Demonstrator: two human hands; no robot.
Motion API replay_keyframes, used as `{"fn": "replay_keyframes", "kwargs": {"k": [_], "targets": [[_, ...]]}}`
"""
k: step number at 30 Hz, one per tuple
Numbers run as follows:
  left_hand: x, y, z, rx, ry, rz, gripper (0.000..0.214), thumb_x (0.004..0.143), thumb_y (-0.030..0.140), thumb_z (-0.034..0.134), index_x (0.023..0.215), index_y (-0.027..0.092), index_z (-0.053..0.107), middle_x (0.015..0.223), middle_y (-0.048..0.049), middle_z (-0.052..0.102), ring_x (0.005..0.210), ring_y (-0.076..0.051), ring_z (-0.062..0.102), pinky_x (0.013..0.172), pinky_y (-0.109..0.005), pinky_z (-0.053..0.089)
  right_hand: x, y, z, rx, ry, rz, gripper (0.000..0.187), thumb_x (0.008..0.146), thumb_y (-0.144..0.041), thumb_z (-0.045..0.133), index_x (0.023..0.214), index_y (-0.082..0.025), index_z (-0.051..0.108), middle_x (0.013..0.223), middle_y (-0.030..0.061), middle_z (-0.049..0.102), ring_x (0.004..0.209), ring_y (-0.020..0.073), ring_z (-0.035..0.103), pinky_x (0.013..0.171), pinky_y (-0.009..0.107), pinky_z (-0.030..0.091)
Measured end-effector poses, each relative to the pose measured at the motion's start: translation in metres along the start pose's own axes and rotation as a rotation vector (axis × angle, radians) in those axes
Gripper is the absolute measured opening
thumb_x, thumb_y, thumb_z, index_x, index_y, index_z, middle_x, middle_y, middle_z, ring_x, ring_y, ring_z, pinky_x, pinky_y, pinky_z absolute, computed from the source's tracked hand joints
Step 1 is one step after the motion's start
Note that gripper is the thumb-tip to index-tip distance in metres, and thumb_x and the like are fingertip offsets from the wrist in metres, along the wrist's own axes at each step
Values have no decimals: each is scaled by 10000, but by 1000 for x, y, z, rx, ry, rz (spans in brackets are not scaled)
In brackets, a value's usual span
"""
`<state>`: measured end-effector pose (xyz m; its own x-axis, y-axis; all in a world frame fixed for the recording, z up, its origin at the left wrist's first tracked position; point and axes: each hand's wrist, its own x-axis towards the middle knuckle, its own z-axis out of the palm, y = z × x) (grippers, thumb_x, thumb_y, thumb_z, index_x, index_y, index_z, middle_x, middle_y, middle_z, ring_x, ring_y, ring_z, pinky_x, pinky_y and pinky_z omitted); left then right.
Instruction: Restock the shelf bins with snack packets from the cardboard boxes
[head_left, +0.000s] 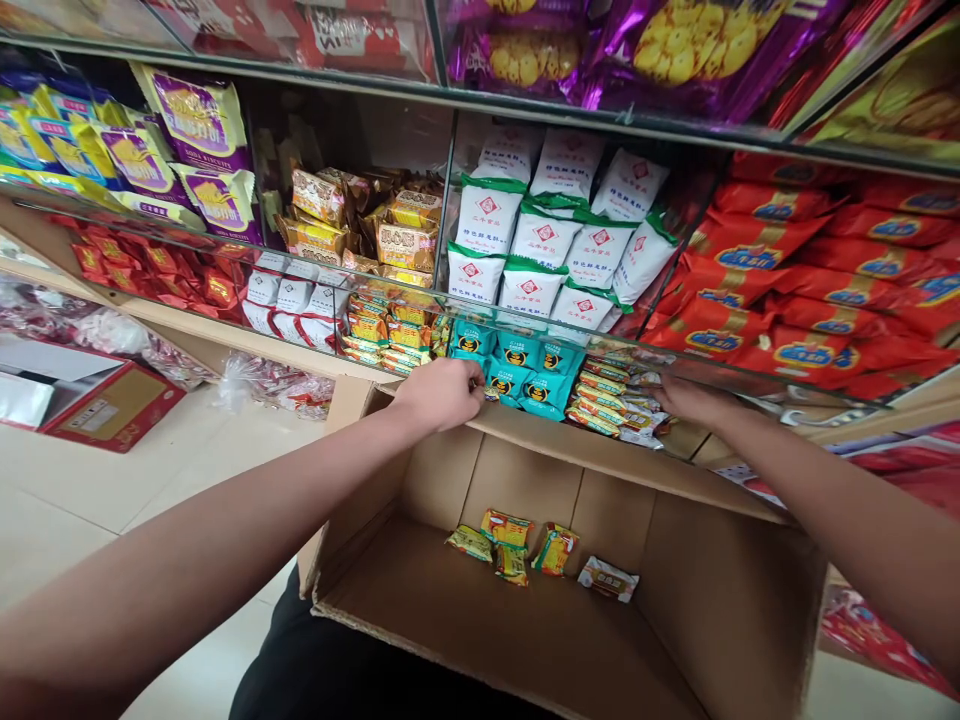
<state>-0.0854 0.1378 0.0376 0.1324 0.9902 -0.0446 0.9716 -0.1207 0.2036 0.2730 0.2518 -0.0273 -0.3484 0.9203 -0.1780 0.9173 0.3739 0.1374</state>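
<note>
My left hand (pixel 442 392) is curled into a fist at the front of the lowest glass bin, touching the teal snack packets (pixel 525 375). My right hand (pixel 686 398) reaches in among the small yellow and green packets (pixel 607 395); its fingers are buried in them. Below both hands an open cardboard box (pixel 720 600) rests against my lap. Several small snack packets (pixel 517 545) lie on its bottom.
Glass-fronted shelves hold white and green bags (pixel 540 245), red packs (pixel 810 290), gold sweets (pixel 360 225) and purple bags (pixel 202 150). A red carton (pixel 112 405) stands on the tiled floor at left, with clear bags of sweets (pixel 270 385) beside it.
</note>
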Motion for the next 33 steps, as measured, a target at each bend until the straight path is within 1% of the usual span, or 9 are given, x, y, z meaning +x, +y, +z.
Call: {"fn": "replay_keyframes", "kwargs": {"k": [4,7,10,14,19,24,27,30,33], "targets": [[1,0,0,-4,-13,-16,263,746,326,400,883,296,623,856,3,657,755,-191,590,619,-272,434,-3,-6,5,-50,-44,-17,450,761,-295,433,1143,-57,438,1200,210,459,1083,291,434,911,348,311],[1,0,-1,-1,-22,-23,266,742,343,400,877,292,624,846,-4,657,738,-196,590,607,-277,428,0,-9,9,-57,-73,-12,515,712,-237,477,1202,-102,392,1224,167,452,1081,263,452,875,317,352],[0,0,-3,-6,-23,-26,264,743,351,401,871,288,623,835,-7,658,740,-196,590,600,-271,423,-4,-12,5,-62,-75,6,389,735,-256,448,1100,-123,475,1121,151,532,985,246,519,810,303,393],[0,-1,-4,-12,-31,-31,260,751,359,396,838,273,625,805,-15,659,736,-196,591,597,-268,417,-23,-17,-5,-83,-22,49,298,768,-255,396,989,-94,514,988,187,573,860,269,566,716,338,418],[-1,-1,-5,-7,-28,-31,259,741,345,397,874,303,616,829,-2,662,756,-211,595,598,-286,424,-37,-25,-5,-59,58,27,486,710,-120,449,1189,-76,379,1121,202,512,1001,262,512,849,341,369],[0,-2,-4,0,-20,-29,262,744,342,393,876,305,616,857,1,659,762,-201,591,627,-286,433,-16,-24,9,-2,8,69,448,715,-100,439,1160,-49,427,1178,218,480,1061,284,479,876,367,367],[0,-1,-4,-4,-23,-41,270,745,346,391,882,303,618,855,-11,657,758,-205,589,627,-293,431,-2,-21,14,24,-35,61,468,720,-109,444,1186,-79,419,1231,178,454,1101,257,453,904,337,356],[0,-1,-5,-7,-25,-49,266,739,345,392,871,301,619,839,-21,656,743,-217,591,608,-301,427,7,-22,15,42,-68,53,481,709,-128,464,1187,-92,432,1218,160,475,1097,248,454,912,318,352],[0,-1,-5,-6,-12,-39,256,733,335,391,855,306,615,819,-12,658,724,-219,594,584,-300,423,12,-28,12,52,-84,74,484,696,-149,472,1178,-112,451,1203,160,486,1057,267,481,871,344,382]]}}
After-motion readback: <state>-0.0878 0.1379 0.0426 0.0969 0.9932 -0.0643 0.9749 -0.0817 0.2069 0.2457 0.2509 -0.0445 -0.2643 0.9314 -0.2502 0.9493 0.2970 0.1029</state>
